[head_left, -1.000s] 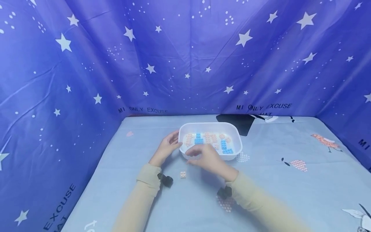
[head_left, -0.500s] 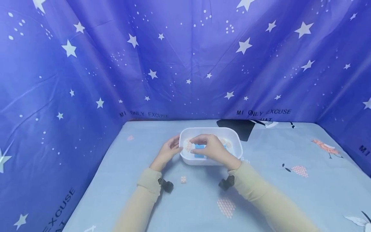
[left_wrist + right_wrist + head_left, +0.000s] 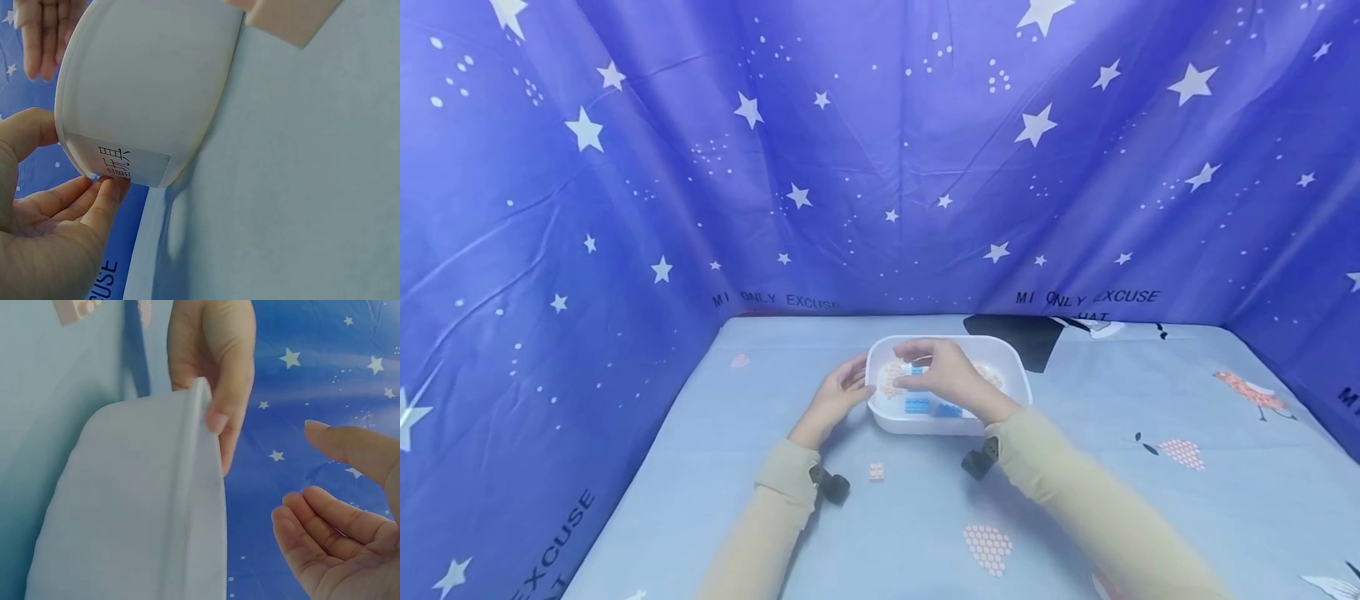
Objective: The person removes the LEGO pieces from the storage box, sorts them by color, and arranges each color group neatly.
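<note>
A white plastic box [image 3: 951, 427] stands on the table, with several blue bricks [image 3: 917, 406] and pale pink bricks [image 3: 893, 379] inside it. My left hand [image 3: 835, 398] holds the box by its left end; the left wrist view shows the thumb on the rim and the fingertips against the labelled outer wall. Over the box hovers my right hand [image 3: 951, 377], thumb and fingers apart; in the right wrist view nothing lies between them. That hand covers part of the bricks in the head view. One pale pink brick [image 3: 876, 472] lies on the cloth in front of the box.
A light blue printed cloth [image 3: 1112, 467] covers the table. Behind and on both sides hangs a blue-purple curtain [image 3: 850, 167] with white stars. A small black device [image 3: 831, 486] sits at the left wrist, another [image 3: 980, 460] at the right.
My right hand has risen from the box's near left edge to above its inside. My left hand stays at the left end. The whole head view has shifted slightly downward.
</note>
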A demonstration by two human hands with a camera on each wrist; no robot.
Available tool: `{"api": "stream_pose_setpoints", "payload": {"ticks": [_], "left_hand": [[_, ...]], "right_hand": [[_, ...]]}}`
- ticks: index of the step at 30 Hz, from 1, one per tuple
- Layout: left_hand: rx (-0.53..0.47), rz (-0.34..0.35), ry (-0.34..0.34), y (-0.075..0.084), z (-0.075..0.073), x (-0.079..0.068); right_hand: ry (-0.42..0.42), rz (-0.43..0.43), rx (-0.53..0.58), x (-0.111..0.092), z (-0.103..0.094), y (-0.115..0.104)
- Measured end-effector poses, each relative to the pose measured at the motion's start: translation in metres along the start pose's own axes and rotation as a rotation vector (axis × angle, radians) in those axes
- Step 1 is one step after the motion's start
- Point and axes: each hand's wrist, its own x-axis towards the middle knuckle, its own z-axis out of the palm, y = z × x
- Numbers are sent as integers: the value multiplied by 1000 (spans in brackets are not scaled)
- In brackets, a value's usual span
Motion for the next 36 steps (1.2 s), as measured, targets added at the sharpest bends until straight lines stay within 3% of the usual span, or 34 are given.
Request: {"api": "stream_pose_setpoints", "payload": {"ticks": [9,18,36], "left_hand": [[-21,5,-9,-1,0,1],[-25,16,-21,-1,-1,1],[-18,19,-4,-7,0,4]], "right_hand": [[4,61,-58,19,11,13],[-5,144,-48,34,22,26],[-10,154,-148,43,39,37]]}}
